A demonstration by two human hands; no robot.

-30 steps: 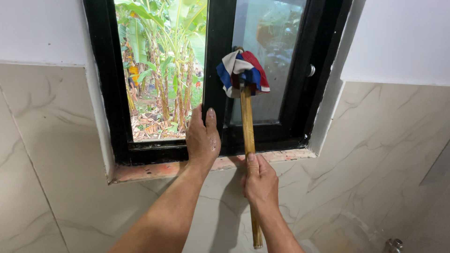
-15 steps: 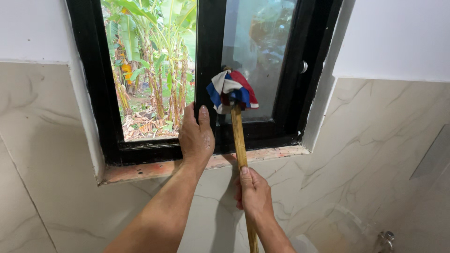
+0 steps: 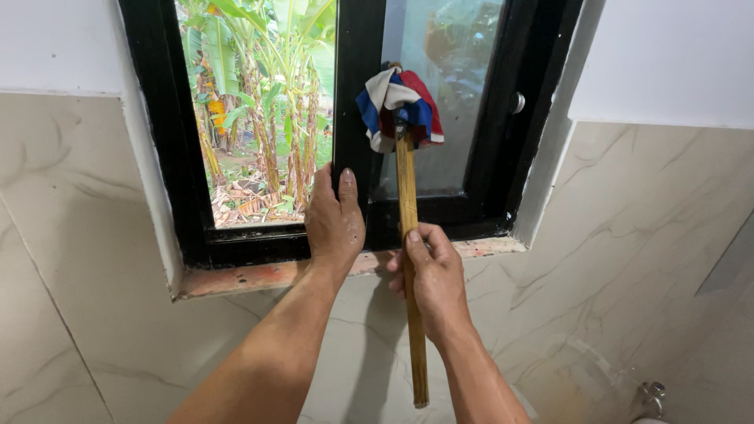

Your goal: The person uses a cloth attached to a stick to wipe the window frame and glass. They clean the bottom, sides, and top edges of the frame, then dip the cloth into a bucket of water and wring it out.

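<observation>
My right hand (image 3: 431, 281) grips a wooden stick (image 3: 408, 188) held upright. A red, white and blue rag (image 3: 398, 107) is bunched on the stick's top end and presses against the frosted glass pane (image 3: 463, 71) of a black-framed window. My left hand (image 3: 334, 224) holds the black sliding sash frame (image 3: 357, 78) at the window's middle, fingers wrapped over its edge, thumb on the front. The left half of the window is open to banana plants (image 3: 263, 102) outside.
A reddish bare sill (image 3: 259, 276) runs under the window. Marbled tiles (image 3: 71, 235) cover the wall around it, with white paint above. A round knob (image 3: 517, 102) sits on the right frame. A metal tap (image 3: 650, 397) shows at bottom right.
The stick and rag moved down the pane, then back up toward its upper part. My right hand rose along with it. My left hand stayed on the sash frame.
</observation>
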